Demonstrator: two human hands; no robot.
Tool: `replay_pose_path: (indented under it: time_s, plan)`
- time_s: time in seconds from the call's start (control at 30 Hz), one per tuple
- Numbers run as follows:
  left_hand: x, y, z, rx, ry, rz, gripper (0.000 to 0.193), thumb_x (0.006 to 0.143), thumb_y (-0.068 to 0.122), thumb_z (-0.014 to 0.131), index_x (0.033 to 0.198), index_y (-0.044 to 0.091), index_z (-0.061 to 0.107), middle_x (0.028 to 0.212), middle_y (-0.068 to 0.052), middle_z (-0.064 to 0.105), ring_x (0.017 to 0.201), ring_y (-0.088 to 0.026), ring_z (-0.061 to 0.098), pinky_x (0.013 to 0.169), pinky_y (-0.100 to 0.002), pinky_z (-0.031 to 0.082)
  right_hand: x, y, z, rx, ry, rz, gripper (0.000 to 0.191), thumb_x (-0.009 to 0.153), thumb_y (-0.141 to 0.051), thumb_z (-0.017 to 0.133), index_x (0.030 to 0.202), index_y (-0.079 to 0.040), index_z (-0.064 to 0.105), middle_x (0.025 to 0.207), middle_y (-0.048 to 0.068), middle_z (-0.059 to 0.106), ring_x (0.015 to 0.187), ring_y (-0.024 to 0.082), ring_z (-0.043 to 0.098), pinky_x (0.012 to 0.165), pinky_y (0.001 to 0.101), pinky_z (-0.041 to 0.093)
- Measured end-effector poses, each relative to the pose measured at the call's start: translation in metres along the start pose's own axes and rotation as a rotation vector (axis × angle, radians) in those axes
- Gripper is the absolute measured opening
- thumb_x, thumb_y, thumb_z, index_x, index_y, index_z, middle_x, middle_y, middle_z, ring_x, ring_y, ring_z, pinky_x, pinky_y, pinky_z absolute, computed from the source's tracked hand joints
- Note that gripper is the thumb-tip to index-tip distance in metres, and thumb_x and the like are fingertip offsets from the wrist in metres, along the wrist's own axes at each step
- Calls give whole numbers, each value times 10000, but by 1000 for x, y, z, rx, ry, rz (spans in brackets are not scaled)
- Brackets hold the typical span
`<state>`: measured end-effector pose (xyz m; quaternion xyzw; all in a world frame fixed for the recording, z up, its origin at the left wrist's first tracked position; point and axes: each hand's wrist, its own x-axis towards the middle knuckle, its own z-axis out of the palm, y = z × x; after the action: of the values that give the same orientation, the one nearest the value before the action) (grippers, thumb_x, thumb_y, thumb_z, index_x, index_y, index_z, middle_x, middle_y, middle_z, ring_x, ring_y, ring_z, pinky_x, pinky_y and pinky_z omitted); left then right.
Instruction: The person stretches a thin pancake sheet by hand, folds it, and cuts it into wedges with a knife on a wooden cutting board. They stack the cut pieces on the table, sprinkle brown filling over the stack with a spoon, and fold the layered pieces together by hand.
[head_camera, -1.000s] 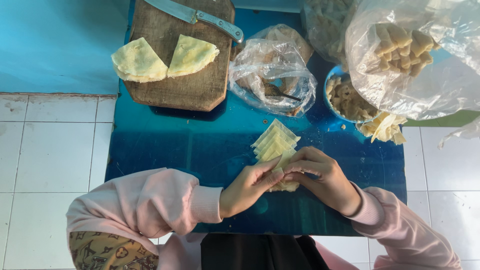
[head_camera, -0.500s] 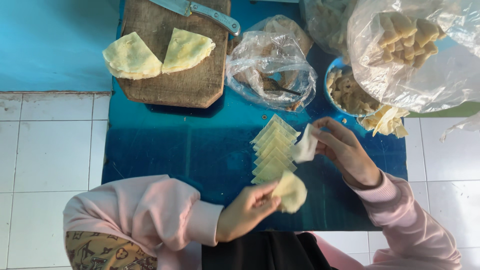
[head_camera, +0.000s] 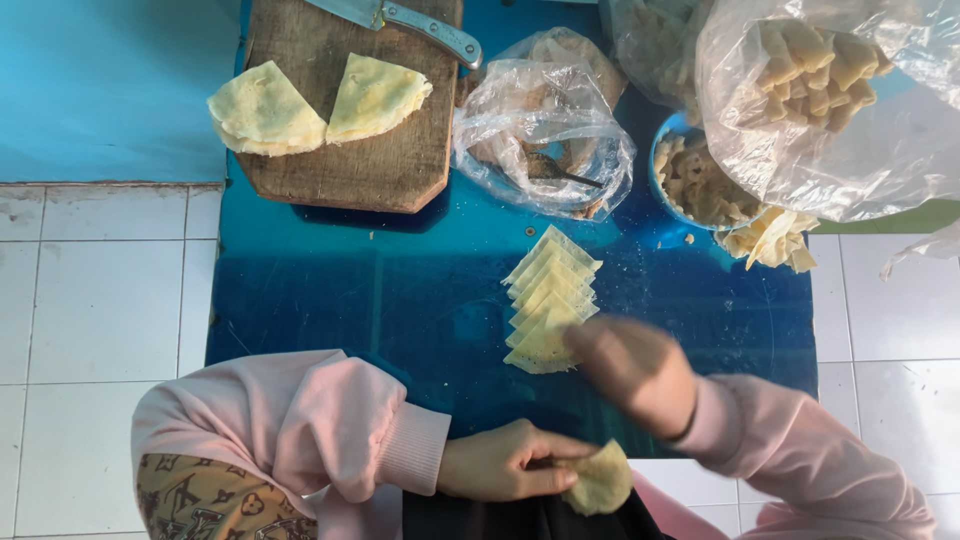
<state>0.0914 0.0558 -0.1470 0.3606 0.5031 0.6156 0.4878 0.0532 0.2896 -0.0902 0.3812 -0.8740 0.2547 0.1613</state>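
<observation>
While my left hand (head_camera: 500, 462) pinched a pale round wrapper (head_camera: 598, 480) at its edge, low over my lap and just off the near side of the blue table (head_camera: 330, 290), my right hand (head_camera: 632, 368) was blurred above the table's near edge, so I could not tell whether it was open or closed or held anything. It hovered just beside the near end of a row of overlapping triangular wrappers (head_camera: 548, 300) laid out on the table. Farther off sat a wooden board (head_camera: 345, 150) with two folded sheets (head_camera: 315, 103) and a knife (head_camera: 405, 18), a crumpled plastic bag (head_camera: 540, 130), a blue bowl (head_camera: 695, 180) of pieces, and a big bag (head_camera: 840, 100) of rolls.
</observation>
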Motion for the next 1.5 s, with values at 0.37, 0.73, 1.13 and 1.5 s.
replay_pose_path:
  time_s: [0.37, 0.73, 1.13, 1.5]
  plan:
    - [-34, 116, -53, -551, -432, 460, 484, 1050, 207, 632, 1476, -14, 572, 1063, -152, 721, 930, -110, 610, 843, -283, 517, 1, -24, 18, -61, -68, -228, 414, 766, -44, 707, 1139, 128, 651, 1039, 218, 717, 927, 321, 748, 770, 374, 623]
    - [0, 94, -17, -71, -131, 5, 403, 1007, 182, 716, 1358, -12, 675, 942, -121, 687, 828, -116, 582, 728, -287, 507, -7, -18, 31, 34, -69, -255, 464, 745, -150, 725, 1136, 93, 663, 1117, 237, 695, 992, 361, 737, 774, 409, 619]
    - [-61, 160, -222, 483, 1135, 184, 308, 989, 173, 700, 1221, -28, 675, 1068, -51, 718, 905, -83, 673, 734, -217, 546, 0, 1, -4, -33, -67, -10, 305, 890, -176, 742, 1173, -91, 670, 1036, 64, 726, 836, 238, 700, 693, 374, 553]
    - [-58, 141, -239, 1133, 1209, -169, 288, 946, 256, 739, 1205, 133, 722, 986, -52, 778, 777, -185, 733, 657, -308, 520, -8, 83, -74, -215, -554, 1070, 745, 911, -518, 579, 1574, -262, 357, 558, 3, 731, 515, 205, 740, 583, 364, 600]
